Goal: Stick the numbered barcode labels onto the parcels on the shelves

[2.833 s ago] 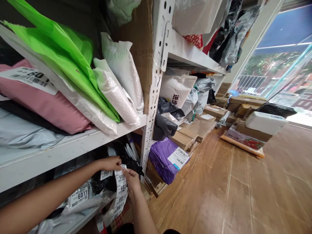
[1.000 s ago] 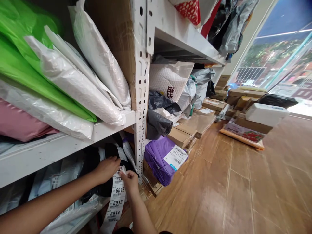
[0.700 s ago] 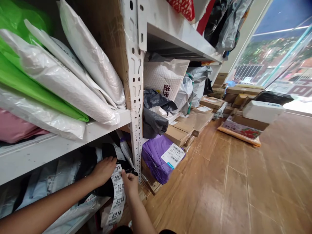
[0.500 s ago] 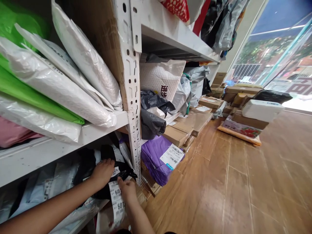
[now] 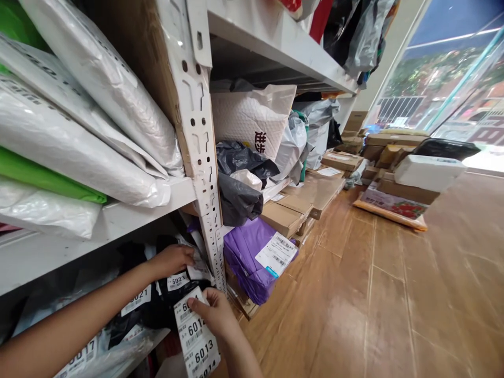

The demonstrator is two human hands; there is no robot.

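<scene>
- We find the left hand [image 5: 173, 260] reaching into the lower bay of the white perforated-steel shelving rack [image 5: 199, 157], fingers curled and pressing on the black plastic mailer bag [image 5: 185, 286] that lies there; whether it grips the bag or only rests on it we cannot tell
- The black bag carries a small white sticker printed 6023 [image 5: 178, 281], just below the left hand and touching neither hand
- The right hand [image 5: 214, 315] is closed on the long white strip of numbered barcode labels [image 5: 197, 336], pinching its upper end between thumb and fingers; the strip hangs down from the hand at the near bottom of the view, just right of the black bag, with 6012 and 6013 readable
- Left of the black bag, another white sticker reading 6021 [image 5: 136, 300] sits on a dark parcel in the same bay
- On the shelf above lie white padded mailers [image 5: 79, 157] stacked at a slant over a bright green plastic bag [image 5: 43, 178]
- Right of the rack upright we note a purple plastic parcel with a white shipping label [image 5: 252, 257], low near the floor
- Far right, flat brown cardboard boxes [image 5: 299, 202] rest on the wooden plank floor [image 5: 394, 304]
</scene>
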